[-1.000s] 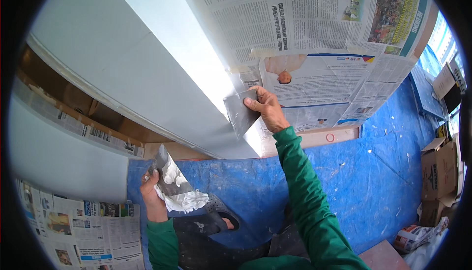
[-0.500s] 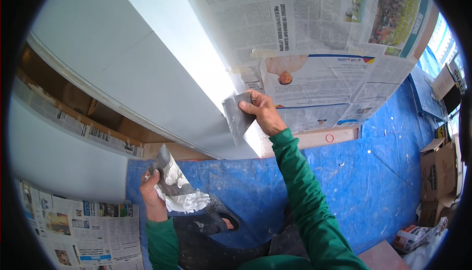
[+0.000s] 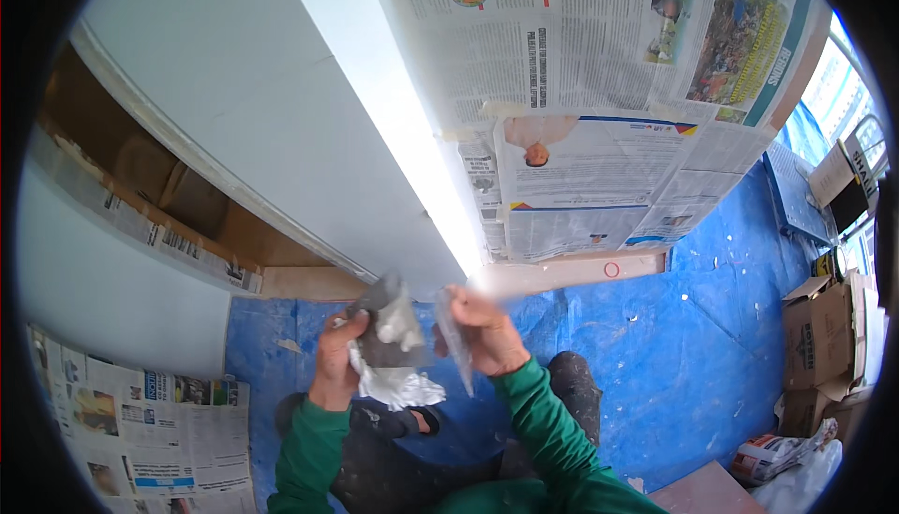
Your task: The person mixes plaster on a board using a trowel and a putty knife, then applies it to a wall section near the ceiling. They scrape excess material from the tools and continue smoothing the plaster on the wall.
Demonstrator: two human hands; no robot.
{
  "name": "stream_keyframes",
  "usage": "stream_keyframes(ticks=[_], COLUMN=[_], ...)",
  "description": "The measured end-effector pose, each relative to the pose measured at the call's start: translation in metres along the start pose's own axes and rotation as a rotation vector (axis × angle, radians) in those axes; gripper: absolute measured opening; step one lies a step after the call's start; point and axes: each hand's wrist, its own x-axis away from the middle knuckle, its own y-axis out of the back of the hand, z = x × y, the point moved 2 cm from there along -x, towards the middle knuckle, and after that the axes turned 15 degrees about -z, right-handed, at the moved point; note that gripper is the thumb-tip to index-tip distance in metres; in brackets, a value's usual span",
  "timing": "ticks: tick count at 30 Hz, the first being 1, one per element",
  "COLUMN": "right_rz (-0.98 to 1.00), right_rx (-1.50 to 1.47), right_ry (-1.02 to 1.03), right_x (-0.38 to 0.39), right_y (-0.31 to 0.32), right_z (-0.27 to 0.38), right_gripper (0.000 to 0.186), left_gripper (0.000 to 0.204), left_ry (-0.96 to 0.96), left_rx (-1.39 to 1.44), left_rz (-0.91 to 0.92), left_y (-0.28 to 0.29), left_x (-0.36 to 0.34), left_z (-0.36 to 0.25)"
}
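My left hand [image 3: 334, 355] grips a thin grey metal putty plate [image 3: 379, 306], its thumb lying over the edge. Thick white putty [image 3: 403, 389] clings to the plate's face and heaps along its lower edge. Close beside it on the right, my right hand [image 3: 489, 334] is closed on a flat grey putty scraper [image 3: 455, 344], which is turned nearly edge-on and smeared by motion. A narrow gap seems to separate scraper and plate. Beyond both hands rises a white panel [image 3: 272, 130] with a brightly lit narrow side [image 3: 393, 111].
Newspaper [image 3: 599, 168] is taped over the surface at the right, and more newspaper [image 3: 159, 439] covers the lower left. A blue sheet [image 3: 674, 364] lies across the floor. Cardboard boxes [image 3: 819, 336], a container with a handle [image 3: 843, 182] and plastic bags [image 3: 801, 477] stand along the right.
My right hand has drawn the scraper back from the panel's edge, down toward the plate. My left hand has moved right with the plate, so both hands are now close together.
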Motion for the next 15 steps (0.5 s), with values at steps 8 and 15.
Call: stream_keyframes(ticks=[8, 15], right_rz=[-0.244, -0.221], right_rx=[0.368, 0.129], right_ry=[0.121, 0.279], right_x=[0.013, -0.029], right_y=[0.026, -0.004], right_z=[0.003, 0.075], right_gripper=[0.03, 0.023], left_gripper=[0.026, 0.031], left_ry=[-0.093, -0.199], left_rx=[0.094, 0.1], left_rz=[-0.008, -0.024], left_y=[-0.015, 0.008], left_x=[0.003, -0.002], left_z=[-0.004, -0.028])
